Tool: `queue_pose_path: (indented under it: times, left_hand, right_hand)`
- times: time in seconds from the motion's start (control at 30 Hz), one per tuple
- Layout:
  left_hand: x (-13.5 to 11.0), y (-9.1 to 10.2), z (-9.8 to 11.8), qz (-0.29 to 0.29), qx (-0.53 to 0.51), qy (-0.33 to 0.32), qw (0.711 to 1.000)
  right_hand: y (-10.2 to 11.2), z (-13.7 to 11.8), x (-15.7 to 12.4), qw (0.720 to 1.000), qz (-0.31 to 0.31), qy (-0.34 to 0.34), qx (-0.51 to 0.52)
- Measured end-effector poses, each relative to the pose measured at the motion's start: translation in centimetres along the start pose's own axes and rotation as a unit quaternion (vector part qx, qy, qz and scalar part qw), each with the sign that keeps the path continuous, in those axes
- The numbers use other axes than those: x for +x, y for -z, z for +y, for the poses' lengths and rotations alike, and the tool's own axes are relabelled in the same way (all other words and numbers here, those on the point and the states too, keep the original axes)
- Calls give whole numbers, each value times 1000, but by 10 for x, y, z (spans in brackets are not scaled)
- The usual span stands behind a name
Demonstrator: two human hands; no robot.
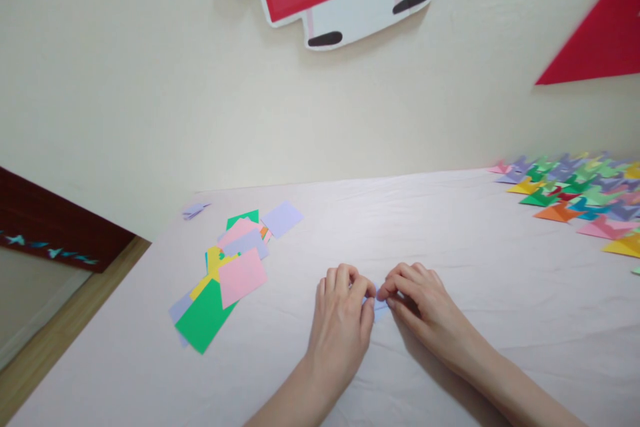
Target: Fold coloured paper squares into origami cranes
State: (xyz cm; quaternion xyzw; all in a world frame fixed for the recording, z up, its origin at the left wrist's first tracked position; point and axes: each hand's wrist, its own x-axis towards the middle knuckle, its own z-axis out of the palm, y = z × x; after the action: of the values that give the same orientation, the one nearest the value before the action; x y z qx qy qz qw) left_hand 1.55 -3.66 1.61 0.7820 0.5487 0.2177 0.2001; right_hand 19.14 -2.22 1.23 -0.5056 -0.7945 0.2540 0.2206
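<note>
A small piece of light purple-blue paper (381,309) lies on the pale cloth between my two hands, mostly covered by the fingers. My left hand (343,313) is closed at the paper's left side, thumb and forefinger pinched together on it. From the right, my right hand (417,297) pinches the paper's other side with the fingertips. The folds of the paper are too hidden to make out.
Loose coloured paper sheets (243,278) overlap at the left. A folded purple piece (196,211) lies near the far left edge. Rows of folded paper pieces (560,212) fill the right back. The wall (350,127) rises behind the table (280,373).
</note>
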Motion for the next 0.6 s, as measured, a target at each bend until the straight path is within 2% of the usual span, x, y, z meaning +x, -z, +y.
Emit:
queue_pose_path:
  times: [0.37, 0.6]
  left_hand:
    - [-1, 0, 2, 8, 3, 9, 1000]
    - [-4, -1, 0, 5, -17, 7, 1000]
  right_hand:
    - [-4, -14, 1, 998, 36, -43, -22]
    - [-6, -13, 0, 998, 32, -48, -23]
